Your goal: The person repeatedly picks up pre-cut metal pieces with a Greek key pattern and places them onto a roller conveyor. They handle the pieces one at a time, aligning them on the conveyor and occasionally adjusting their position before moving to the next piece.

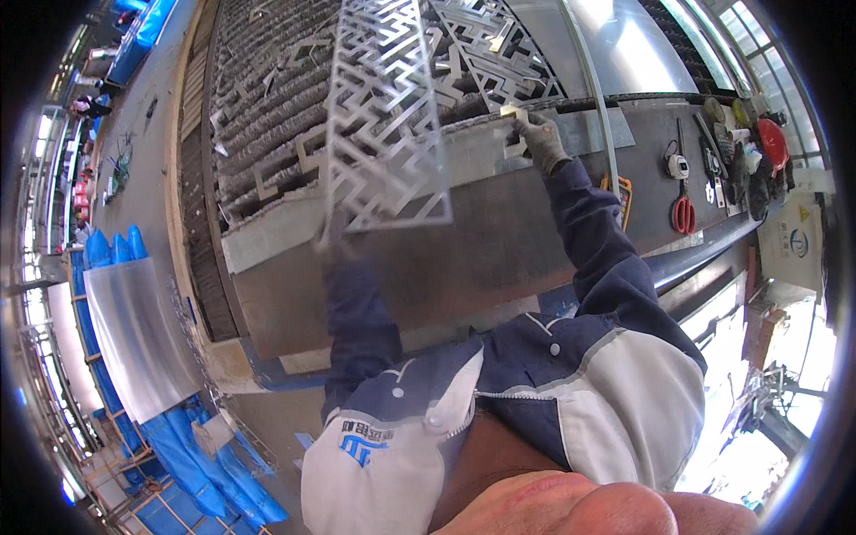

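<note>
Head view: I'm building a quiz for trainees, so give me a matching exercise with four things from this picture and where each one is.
Things:
1. cut metal lattice panel
2. red-handled scissors
3. right hand
4. plain metal sheet

Places:
A. lying on the grey ledge at the right
B. leaning at the far left, beside blue racks
C. lifted up above the slatted cutting bed
D. gloved, gripping a small piece at the bed's edge

Pairs: 1-C, 2-A, 3-D, 4-B

My right arm is stretched forward, sleeve dark blue, and my right hand [538, 141] in a grey glove is closed in a pinch. My left arm is raised; my left hand [332, 234] is mostly hidden, its grip unclear.
</note>
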Available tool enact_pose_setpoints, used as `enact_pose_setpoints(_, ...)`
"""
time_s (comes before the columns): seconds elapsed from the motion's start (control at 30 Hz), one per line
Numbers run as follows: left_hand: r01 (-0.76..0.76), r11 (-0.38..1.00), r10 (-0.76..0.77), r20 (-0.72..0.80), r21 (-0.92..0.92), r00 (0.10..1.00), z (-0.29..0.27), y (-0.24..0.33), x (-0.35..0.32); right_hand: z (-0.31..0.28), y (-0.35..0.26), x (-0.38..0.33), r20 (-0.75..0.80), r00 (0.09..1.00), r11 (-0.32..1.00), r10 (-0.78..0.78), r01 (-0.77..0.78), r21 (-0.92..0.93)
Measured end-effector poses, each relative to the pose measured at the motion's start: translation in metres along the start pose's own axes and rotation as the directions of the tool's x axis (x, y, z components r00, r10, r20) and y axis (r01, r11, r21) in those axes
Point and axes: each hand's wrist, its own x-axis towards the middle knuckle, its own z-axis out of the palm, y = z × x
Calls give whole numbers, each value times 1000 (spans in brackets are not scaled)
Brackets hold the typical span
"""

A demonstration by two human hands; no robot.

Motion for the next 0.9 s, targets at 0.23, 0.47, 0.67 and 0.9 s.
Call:
enact_pose_setpoints(0.23, -85, 996, 88, -239, 24, 967, -145, 58, -85, 103, -19, 60, 368, 926, 984, -84, 18, 179)
enact_pose_setpoints(0.47, 6, 996, -60, -634, -87, 771, -231, 2, -188, 109, -22, 89, 81, 976, 303, -203, 141, -942)
enact_pose_setpoints(0.67, -12, 988, -102, -712, -153, 695, -257, -28, -207, 77, -34, 117, -58, 975, 2, -217, -59, -998)
enact_pose_setpoints(0.9, 31, 973, -181, -665, -231, 724, -266, -32, -201, 83, -53, 107, -39, 983, 72, -177, -27, -997)
